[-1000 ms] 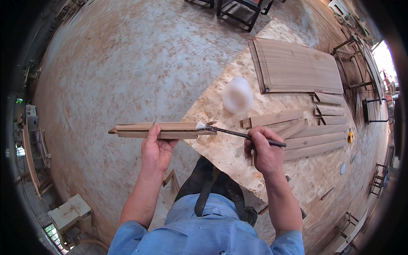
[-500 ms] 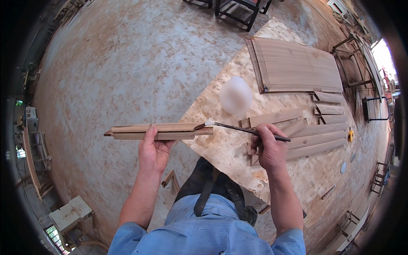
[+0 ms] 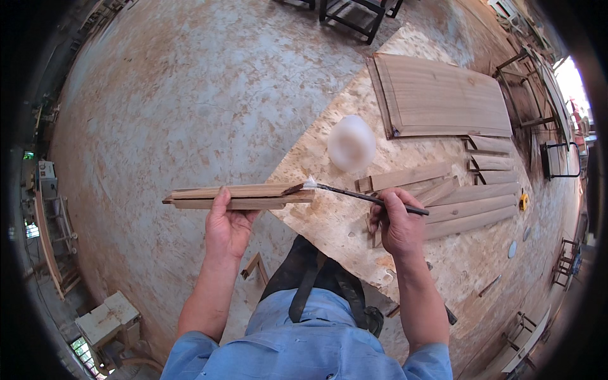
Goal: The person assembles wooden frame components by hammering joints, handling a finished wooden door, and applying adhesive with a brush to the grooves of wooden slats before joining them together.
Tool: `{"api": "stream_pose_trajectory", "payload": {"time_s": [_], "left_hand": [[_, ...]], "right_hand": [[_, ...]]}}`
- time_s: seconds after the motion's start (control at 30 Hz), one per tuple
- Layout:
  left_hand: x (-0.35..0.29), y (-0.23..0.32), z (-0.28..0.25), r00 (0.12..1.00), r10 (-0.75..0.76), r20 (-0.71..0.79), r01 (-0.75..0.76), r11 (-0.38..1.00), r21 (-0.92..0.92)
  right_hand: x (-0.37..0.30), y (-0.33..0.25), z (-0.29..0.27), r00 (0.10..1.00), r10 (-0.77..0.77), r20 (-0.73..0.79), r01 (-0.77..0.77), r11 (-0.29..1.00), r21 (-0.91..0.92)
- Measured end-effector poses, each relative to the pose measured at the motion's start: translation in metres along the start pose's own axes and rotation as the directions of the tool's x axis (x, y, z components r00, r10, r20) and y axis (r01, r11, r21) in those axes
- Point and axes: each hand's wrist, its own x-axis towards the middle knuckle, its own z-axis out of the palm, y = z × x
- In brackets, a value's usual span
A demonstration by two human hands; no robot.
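My left hand (image 3: 230, 221) is closed around wooden strips (image 3: 247, 191), held roughly level in front of me over the table's near left edge. Their right ends are cut at an angle and show a dark profile. In my right hand (image 3: 400, 221) is a thin dark brush (image 3: 361, 193), pinched by its handle. White, glue-like paste covers its tip, which touches or nearly touches the strips' right end. Beyond the brush a round whitish bowl (image 3: 351, 144) stands on the stained board tabletop (image 3: 323, 218).
Several loose wooden strips (image 3: 472, 206) lie right of my right hand. Farther back lies a large wooden panel (image 3: 443, 95), with short strips (image 3: 491, 161) below it. A yellow tape measure (image 3: 523, 202) sits at the right. A dark wooden frame (image 3: 354, 19) stands at the far side.
The strips have tilted slightly in my left hand, their left end shifting right. My right hand has moved a little left, and the white paste at the brush tip shows more plainly.
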Motion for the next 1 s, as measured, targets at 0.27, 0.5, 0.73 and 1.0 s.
{"api": "stream_pose_trajectory", "payload": {"time_s": [0.27, 0.5, 0.73, 1.0], "left_hand": [[0.011, -0.005, -0.007, 0.993, 0.114, -0.001, -0.114, 0.993, 0.034], [0.009, -0.013, 0.005, 0.996, 0.073, -0.056, -0.073, 0.997, 0.006], [0.013, -0.013, -0.002, 0.997, 0.049, -0.067, -0.050, 0.999, -0.011], [0.014, -0.008, -0.003, 0.987, 0.103, -0.120, -0.105, 0.994, -0.008]], "right_hand": [[-0.018, 0.001, 0.006, 0.883, -0.425, 0.198, 0.453, 0.882, -0.132], [-0.025, 0.016, 0.032, 0.748, -0.497, 0.440, 0.650, 0.683, -0.333], [-0.015, 0.023, 0.014, 0.810, -0.489, 0.322, 0.582, 0.737, -0.344], [0.012, 0.020, -0.003, 0.890, -0.444, 0.103, 0.444, 0.791, -0.422]]}}
